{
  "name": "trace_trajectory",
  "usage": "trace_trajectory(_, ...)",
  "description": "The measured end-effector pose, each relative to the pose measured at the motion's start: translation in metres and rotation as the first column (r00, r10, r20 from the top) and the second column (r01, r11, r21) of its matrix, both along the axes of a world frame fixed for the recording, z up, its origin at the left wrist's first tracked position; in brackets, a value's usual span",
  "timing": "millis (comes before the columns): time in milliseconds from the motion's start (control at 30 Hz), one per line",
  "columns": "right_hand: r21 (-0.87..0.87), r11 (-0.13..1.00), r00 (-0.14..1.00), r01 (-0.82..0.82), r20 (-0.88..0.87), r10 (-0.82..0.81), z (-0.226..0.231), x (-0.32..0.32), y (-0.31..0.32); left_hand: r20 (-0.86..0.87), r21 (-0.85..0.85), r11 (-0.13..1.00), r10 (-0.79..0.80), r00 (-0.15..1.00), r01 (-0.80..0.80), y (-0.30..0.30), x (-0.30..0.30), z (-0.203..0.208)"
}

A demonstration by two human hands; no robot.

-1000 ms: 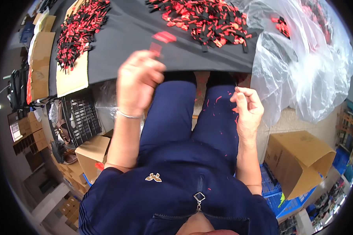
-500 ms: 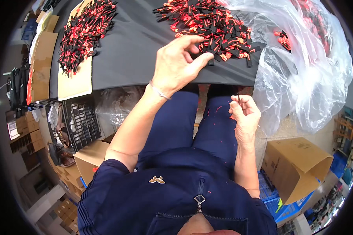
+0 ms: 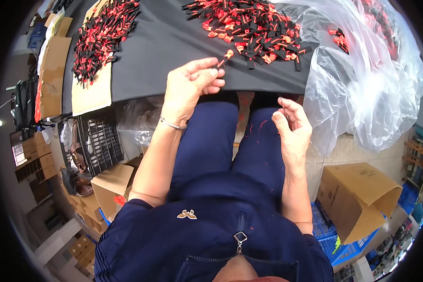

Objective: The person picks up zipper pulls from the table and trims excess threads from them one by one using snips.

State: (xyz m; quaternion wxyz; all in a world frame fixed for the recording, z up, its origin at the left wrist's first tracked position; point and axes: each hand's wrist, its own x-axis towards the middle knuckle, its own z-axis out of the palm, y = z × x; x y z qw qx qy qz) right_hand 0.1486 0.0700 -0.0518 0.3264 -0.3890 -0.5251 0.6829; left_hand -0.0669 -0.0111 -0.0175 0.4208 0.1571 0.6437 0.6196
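Note:
My left hand (image 3: 188, 87) is closed in a pinch over the near part of the table. Between thumb and fingers it grips one small black-and-orange zipper pull (image 3: 225, 58), whose orange end points away from me. Above my right thigh, my right hand (image 3: 293, 134) is closed around a thin dark tool (image 3: 281, 101); its slim tip shows past the fingers, but the kind is unclear. Beyond my left hand lies a big loose pile of the same black-and-orange pulls (image 3: 263, 35).
At the left, a second pile (image 3: 103, 40) lies on a cardboard sheet (image 3: 91, 96). Clear plastic bags (image 3: 366, 94) drape over the table's right side, with more pulls inside. An open carton (image 3: 357, 197) stands at lower right on a blue crate (image 3: 324, 221). Red thread scraps dot my trousers.
My left hand has drawn back from the big pile toward the left and nearer, with one zipper pull in its fingers. My right hand has shifted slightly.

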Motion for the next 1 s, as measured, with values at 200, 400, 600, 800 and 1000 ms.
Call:
trace_trajectory(200, 0.095, 0.994, 0.993, -0.057, 0.108, 0.047, 0.011, -0.014, -0.01, 0.03, -0.154, 0.986, -0.056, 0.998, 0.06, -0.025, 0.018, -0.002)
trace_trajectory(400, 0.75, 0.652, 0.972, -0.107, 0.217, -0.091, 0.005, -0.025, -0.014, 0.162, -0.086, 0.992, -0.079, 0.984, 0.094, -0.03, 0.035, -0.003)
trace_trajectory(600, 0.871, 0.473, 0.942, -0.133, 0.259, -0.212, 0.003, -0.025, -0.01, 0.215, -0.005, 0.99, -0.134, 0.967, 0.138, -0.025, 0.048, -0.001)
trace_trajectory(800, 0.88, 0.453, 0.927, -0.143, 0.279, -0.25, 0.0, -0.021, -0.009, 0.239, 0.016, 0.99, -0.139, 0.961, 0.14, -0.022, 0.054, -0.006)
trace_trajectory(1000, 0.894, 0.424, 0.93, -0.142, 0.267, -0.251, -0.004, -0.017, -0.007, 0.26, 0.022, 0.987, -0.161, 0.952, 0.16, -0.018, 0.056, -0.009)
